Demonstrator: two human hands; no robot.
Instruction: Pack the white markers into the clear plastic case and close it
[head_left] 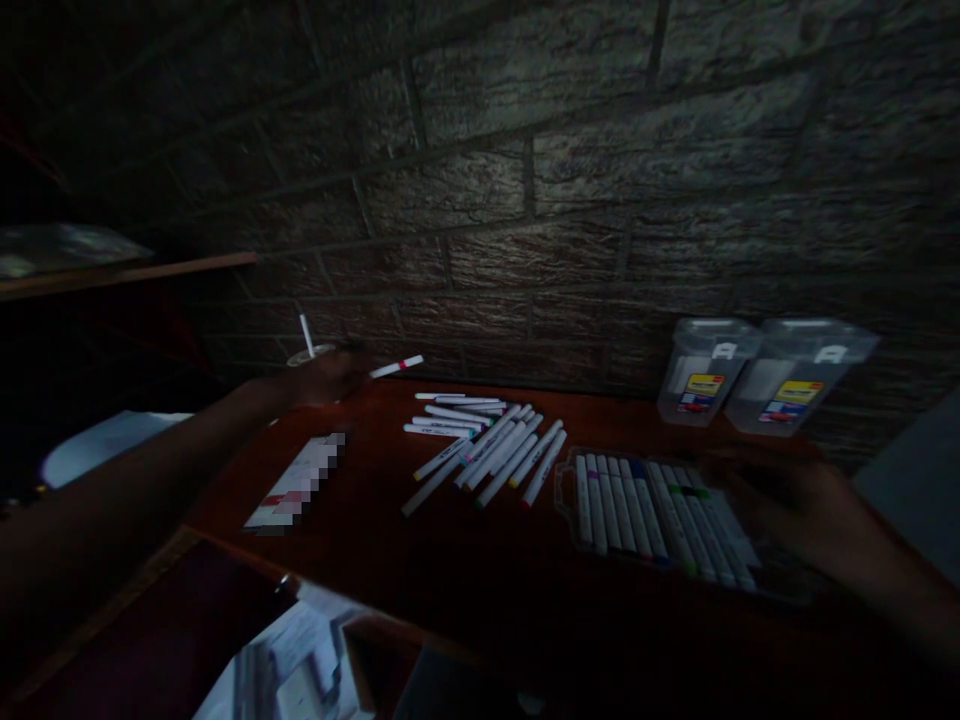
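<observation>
My left hand (337,375) reaches to the back of the table, its fingers closed on a white marker (397,366) with a red band that points right. A round container (309,355) with one white marker standing in it is just behind that hand. My right hand (795,505) is at the right end of a clear marker case (566,500); dim light and blur hide how its fingers are bent. White markers (619,505) lie side by side in the case. A loose pile of markers (495,445) with coloured ends lies mid-table.
Two clear plastic boxes (709,370) with yellow labels stand against the brick wall (480,250). A white printed packet (296,485), partly pixelated, lies on the left of the brown table (360,540). Below its front edge are papers (300,650). A shelf (127,275) juts out at left.
</observation>
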